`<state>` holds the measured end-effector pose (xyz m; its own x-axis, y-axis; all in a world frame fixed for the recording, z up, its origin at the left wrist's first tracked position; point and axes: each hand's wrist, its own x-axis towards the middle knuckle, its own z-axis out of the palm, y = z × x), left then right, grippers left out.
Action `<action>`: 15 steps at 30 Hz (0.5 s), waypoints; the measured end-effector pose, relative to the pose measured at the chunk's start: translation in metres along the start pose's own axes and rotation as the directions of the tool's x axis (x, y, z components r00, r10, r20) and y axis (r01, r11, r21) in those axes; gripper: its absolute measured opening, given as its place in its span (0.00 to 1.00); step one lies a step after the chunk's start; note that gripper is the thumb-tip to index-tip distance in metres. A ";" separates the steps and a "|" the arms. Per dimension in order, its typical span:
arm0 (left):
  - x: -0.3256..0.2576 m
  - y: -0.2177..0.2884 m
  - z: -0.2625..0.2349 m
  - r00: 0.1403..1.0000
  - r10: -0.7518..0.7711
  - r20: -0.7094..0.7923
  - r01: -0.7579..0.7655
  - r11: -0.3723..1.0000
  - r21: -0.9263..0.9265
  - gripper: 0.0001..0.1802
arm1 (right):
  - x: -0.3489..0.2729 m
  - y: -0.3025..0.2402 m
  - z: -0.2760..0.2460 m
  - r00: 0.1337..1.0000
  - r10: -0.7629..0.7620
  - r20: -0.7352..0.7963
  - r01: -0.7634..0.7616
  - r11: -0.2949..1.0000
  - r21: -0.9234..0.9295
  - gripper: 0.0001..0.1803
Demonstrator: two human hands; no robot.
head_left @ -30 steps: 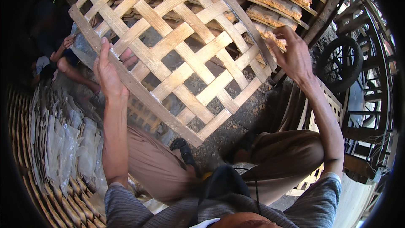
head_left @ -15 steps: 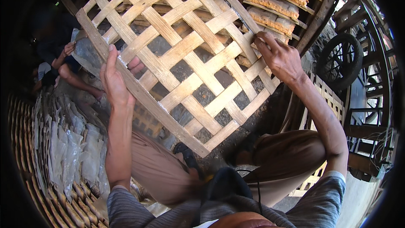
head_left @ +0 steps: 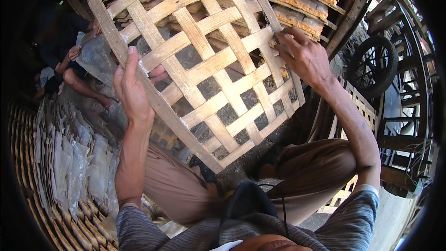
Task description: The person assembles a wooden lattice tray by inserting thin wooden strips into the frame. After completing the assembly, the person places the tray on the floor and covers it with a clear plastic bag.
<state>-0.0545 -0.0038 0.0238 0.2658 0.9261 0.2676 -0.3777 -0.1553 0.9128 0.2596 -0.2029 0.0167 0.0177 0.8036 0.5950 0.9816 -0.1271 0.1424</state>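
A woven bamboo lattice tray [head_left: 204, 65] with a wooden rail along each side is held up in front of me, tilted. My left hand [head_left: 134, 81] grips its left rail, thumb on the near face and fingers showing through the gaps behind. My right hand [head_left: 304, 58] is at the right rail, fingers bent and pinched around or against the edge; the fingertips are partly hidden. Through the gaps show dark ground and racks behind the lattice.
Orange-edged slabs [head_left: 299, 0] lie stacked on slatted racks at the upper right. At the left stand many trays with clear plastic sheets [head_left: 79, 167]. Another person's hand [head_left: 74, 53] holds a plastic sheet [head_left: 100, 58]. A black wheel [head_left: 373, 66] stands at right, near another lattice [head_left: 360, 104].
The lattice tray has turned slightly, its lower corner shifting left. Both hands keep to its side rails; my right hand has moved a little up and left along the edge.
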 end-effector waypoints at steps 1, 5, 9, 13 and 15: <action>-0.001 0.000 0.001 1.000 0.004 -0.001 -0.004 1.000 0.001 0.21 | -0.002 0.000 0.004 1.000 -0.007 -0.011 0.006 1.000 -0.022 0.12; 0.000 -0.001 0.001 0.999 -0.006 -0.035 0.006 1.000 0.000 0.21 | 0.002 -0.004 0.008 0.993 -0.103 -0.056 0.089 0.974 -0.209 0.08; 0.004 -0.002 -0.005 1.000 0.007 0.002 -0.007 1.000 -0.008 0.21 | 0.013 -0.009 0.010 0.992 -0.128 0.018 0.127 0.928 -0.349 0.10; 0.004 0.001 -0.006 0.998 0.057 0.004 -0.057 0.998 0.005 0.20 | 0.022 -0.017 0.020 0.996 -0.082 0.040 0.091 0.886 -0.454 0.06; 0.007 0.003 -0.010 0.996 0.087 -0.009 -0.087 0.996 0.020 0.19 | 0.029 -0.012 0.014 0.977 0.177 0.116 -0.126 0.926 -0.357 0.08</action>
<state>-0.0632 0.0056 0.0256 0.2237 0.9122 0.3432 -0.3813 -0.2422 0.8922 0.2511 -0.1699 0.0217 0.2133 0.8301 0.5152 0.8385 -0.4262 0.3396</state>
